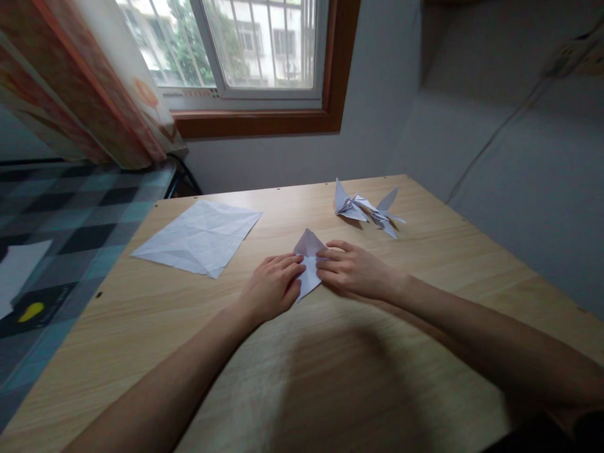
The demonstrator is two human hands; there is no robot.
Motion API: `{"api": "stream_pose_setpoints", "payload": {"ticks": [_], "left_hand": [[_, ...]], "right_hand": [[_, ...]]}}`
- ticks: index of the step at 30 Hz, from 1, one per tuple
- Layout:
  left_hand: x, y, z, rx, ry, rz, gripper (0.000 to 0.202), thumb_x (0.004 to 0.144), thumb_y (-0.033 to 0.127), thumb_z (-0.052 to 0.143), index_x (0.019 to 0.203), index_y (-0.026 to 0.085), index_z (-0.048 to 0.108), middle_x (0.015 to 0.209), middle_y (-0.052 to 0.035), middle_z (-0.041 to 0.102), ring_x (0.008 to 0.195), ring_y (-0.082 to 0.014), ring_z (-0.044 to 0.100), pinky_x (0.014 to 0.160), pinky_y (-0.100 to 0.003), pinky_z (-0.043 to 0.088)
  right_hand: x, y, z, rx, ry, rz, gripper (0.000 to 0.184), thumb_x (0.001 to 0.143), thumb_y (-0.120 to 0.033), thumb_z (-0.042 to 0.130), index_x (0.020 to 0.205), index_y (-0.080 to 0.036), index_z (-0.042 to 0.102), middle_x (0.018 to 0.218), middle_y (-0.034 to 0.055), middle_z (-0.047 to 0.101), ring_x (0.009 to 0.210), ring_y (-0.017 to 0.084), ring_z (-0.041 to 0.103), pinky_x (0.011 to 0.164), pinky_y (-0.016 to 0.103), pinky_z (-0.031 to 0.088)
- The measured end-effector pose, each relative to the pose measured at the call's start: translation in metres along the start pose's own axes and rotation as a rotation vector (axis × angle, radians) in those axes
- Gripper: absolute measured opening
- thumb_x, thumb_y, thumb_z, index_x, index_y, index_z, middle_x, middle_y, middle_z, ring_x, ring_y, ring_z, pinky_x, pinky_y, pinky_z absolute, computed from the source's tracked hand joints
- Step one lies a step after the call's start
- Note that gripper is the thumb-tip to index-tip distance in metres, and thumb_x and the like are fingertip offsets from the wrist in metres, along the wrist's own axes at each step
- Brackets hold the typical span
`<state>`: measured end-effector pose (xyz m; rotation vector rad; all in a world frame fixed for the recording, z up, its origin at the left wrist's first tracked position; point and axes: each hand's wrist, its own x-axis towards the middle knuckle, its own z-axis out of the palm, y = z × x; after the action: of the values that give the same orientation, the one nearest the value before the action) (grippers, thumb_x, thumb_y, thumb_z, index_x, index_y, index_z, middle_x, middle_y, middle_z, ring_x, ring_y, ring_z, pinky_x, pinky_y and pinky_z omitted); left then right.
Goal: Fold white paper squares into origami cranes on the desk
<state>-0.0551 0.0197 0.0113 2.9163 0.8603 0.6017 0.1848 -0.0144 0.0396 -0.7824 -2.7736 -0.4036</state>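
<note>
A small folded sheet of white paper [309,269] lies on the table, its pointed top facing away from me and another tip toward me. My left hand [276,283] holds its left edge, fingertips on the paper and thumb close to the lower tip. From the other side, my right hand [352,267] presses the right edge with its fingers close together. Both hands cover the side corners, so the folds under the fingers are hidden.
Folded paper cranes [368,209] stand at the table's back right. A creased white paper sheet [201,239] lies flat at the back left. Left of the wooden table [226,390] is a checked-cloth surface [108,201] with a paper sheet [23,270]. A window [264,50] is behind.
</note>
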Motion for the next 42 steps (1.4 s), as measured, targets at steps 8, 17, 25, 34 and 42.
{"api": "stream_pose_setpoints", "payload": {"ticks": [8,17,25,34,42], "left_hand": [[0.0,0.001,-0.003,-0.055,-0.052,0.022,0.026,0.093,0.03,0.052,0.111,0.017,0.066,0.131,-0.0133,0.066,0.125,-0.0269,0.06,0.105,-0.05,0.048],[0.001,0.0,-0.002,-0.104,-0.072,0.008,0.024,0.098,0.029,0.046,0.108,0.018,0.065,0.127,-0.0107,0.068,0.126,-0.0248,0.059,0.107,-0.049,0.045],[0.001,0.004,-0.007,-0.029,-0.093,0.059,0.026,0.094,0.032,0.055,0.116,0.019,0.063,0.128,-0.0123,0.065,0.124,-0.0268,0.058,0.104,-0.046,0.045],[-0.001,0.004,-0.006,0.008,-0.249,-0.084,0.043,0.096,0.04,0.052,0.134,0.022,0.055,0.151,-0.0109,0.048,0.14,-0.0332,0.042,0.115,-0.056,0.032],[-0.002,0.003,-0.006,-0.005,-0.155,-0.097,0.047,0.091,0.046,0.058,0.129,0.019,0.058,0.141,-0.0124,0.056,0.134,-0.0336,0.045,0.113,-0.053,0.035]], "right_hand": [[0.008,0.011,-0.01,-0.046,-0.082,-0.054,0.023,0.092,-0.01,0.055,0.078,-0.023,0.068,0.079,0.0028,0.073,0.093,0.022,0.064,0.115,0.051,0.034],[0.022,0.018,0.017,-0.053,0.07,0.067,0.023,0.099,-0.017,0.047,0.108,-0.02,0.068,0.104,0.0081,0.072,0.106,0.024,0.062,0.113,0.053,0.036],[0.008,0.025,0.062,0.258,-0.053,0.344,0.056,0.101,-0.034,0.04,0.145,0.001,0.038,0.151,0.0274,0.042,0.143,0.031,0.039,0.117,0.051,0.034],[0.003,0.053,0.06,0.259,-0.285,0.605,0.091,0.093,-0.068,0.041,0.154,-0.002,0.026,0.161,0.0233,0.021,0.152,0.034,0.019,0.123,0.05,0.018],[-0.001,0.024,0.058,0.351,0.02,0.797,0.066,0.087,-0.048,0.063,0.136,-0.005,0.055,0.147,0.0241,0.049,0.14,0.037,0.042,0.118,0.052,0.03]]}}
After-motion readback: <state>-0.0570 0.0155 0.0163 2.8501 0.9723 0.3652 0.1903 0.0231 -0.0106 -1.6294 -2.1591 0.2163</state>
